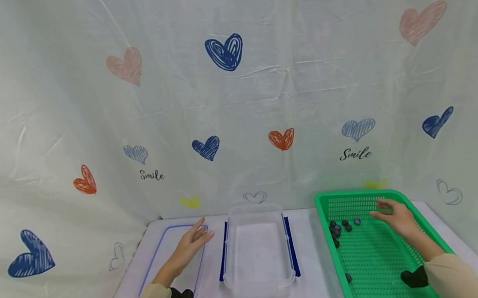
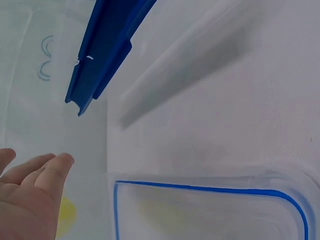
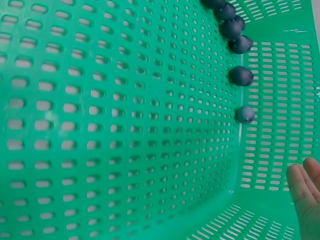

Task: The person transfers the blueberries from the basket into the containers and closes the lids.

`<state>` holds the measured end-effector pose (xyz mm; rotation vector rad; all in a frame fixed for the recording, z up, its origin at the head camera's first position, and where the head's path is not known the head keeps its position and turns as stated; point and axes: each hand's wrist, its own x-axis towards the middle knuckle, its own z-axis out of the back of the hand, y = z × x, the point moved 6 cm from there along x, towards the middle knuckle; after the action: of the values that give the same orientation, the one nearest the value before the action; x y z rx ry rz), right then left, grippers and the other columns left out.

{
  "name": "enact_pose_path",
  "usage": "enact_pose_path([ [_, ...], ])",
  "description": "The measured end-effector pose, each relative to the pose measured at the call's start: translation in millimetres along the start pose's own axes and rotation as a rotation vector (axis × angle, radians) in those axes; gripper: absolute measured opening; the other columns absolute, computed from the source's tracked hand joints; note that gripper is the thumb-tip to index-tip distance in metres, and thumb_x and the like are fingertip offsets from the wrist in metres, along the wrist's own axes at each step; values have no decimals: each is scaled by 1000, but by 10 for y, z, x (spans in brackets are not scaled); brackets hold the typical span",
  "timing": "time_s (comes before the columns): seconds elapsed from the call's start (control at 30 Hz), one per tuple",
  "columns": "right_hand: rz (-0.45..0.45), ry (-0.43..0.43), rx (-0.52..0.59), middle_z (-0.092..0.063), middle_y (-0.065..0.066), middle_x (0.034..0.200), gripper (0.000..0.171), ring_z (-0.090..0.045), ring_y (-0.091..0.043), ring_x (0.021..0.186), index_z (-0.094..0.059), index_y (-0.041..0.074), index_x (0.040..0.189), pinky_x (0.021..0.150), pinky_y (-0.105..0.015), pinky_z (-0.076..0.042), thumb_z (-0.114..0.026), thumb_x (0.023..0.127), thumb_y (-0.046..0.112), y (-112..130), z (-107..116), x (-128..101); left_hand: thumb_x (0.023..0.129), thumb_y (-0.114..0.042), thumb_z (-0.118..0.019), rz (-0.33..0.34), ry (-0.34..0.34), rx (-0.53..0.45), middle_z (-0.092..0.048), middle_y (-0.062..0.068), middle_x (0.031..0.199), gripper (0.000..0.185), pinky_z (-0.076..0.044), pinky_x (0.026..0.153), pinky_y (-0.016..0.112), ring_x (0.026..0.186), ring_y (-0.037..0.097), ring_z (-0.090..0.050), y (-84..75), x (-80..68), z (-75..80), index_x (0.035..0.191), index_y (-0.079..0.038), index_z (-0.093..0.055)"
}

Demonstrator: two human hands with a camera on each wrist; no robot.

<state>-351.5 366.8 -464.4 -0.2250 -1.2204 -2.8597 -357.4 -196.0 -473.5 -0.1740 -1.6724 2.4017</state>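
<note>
My left hand [image 1: 188, 245] hovers over a clear lid [image 1: 167, 241] with a blue seal line. Its fingers are extended, and it holds nothing. Over the far right part of a green perforated basket [image 1: 375, 267], my right hand [image 1: 397, 218] hangs with loosely bent fingers and nothing in its grasp. Several blueberries [image 1: 347, 226] lie in the basket, mostly along its left side and toward the far end. The right wrist view shows these blueberries [image 3: 241, 76] near the basket wall [image 3: 280, 115], apart from the fingertips [image 3: 295, 175].
Between the hands stands a clear plastic container [image 1: 260, 253] without its lid, with blue side clips [image 1: 292, 248]. One blue clip [image 2: 107, 45] appears close in the left wrist view. A white table [image 1: 312, 281] lies beneath, and a heart-printed curtain [image 1: 315, 102] hangs behind.
</note>
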Motion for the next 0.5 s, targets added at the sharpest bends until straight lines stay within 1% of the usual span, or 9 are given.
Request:
enact_pose_path([
  [0.2,-40,-38,25,-48,-40,133,57,-49,-55,121,-41,-16,140,92,-59,-52,-63,100,18,-67,-38,-9,97,-36,-65,35,-21,-34,-32,25,156,77,-30,114,58,142,40,-33,84,13,-71,156,-4,-28],
  [0.3,-53,-60,34,-50,-39,131,55,-51,-55,120,-44,-16,138,91,-59,-52,-63,99,18,-92,-50,-6,96,-35,-66,21,-23,-45,-36,25,154,76,-32,113,56,140,39,-37,117,22,-107,155,-2,-31],
  [0.5,-83,-88,55,-56,-36,126,52,-52,-52,117,-50,-16,134,89,-56,-53,-65,98,18,-105,-71,4,95,-31,-69,0,-35,-103,-41,25,151,74,-36,112,52,137,37,-43,122,58,-175,153,0,-35],
])
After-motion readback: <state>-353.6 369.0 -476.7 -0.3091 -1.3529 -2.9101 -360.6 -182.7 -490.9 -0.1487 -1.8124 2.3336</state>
